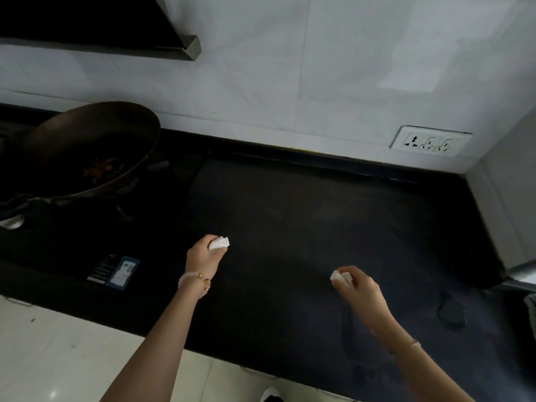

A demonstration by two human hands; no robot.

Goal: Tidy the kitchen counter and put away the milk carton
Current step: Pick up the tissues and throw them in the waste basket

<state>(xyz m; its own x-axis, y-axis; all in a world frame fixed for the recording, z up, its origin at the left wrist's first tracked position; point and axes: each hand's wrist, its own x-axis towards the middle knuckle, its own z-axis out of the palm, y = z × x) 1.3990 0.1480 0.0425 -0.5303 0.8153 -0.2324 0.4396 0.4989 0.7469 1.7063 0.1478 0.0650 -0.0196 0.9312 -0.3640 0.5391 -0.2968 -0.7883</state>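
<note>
Though the blue label [121, 272] at eight o'clock is too blurred to read, a wok [87, 149] stands at ten o'clock. Over the black counter [304, 213], the left hand [203, 259] curls its fingers round a white wad [219, 243]; the right hand [358, 291] pinches a second wad [340, 277]. A wall socket [430, 141] sits at two o'clock.

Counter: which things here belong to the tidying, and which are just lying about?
Job: left hand holding left wad; right hand holding right wad; counter.
Lying about: wok, socket, hood, sticker.
</note>
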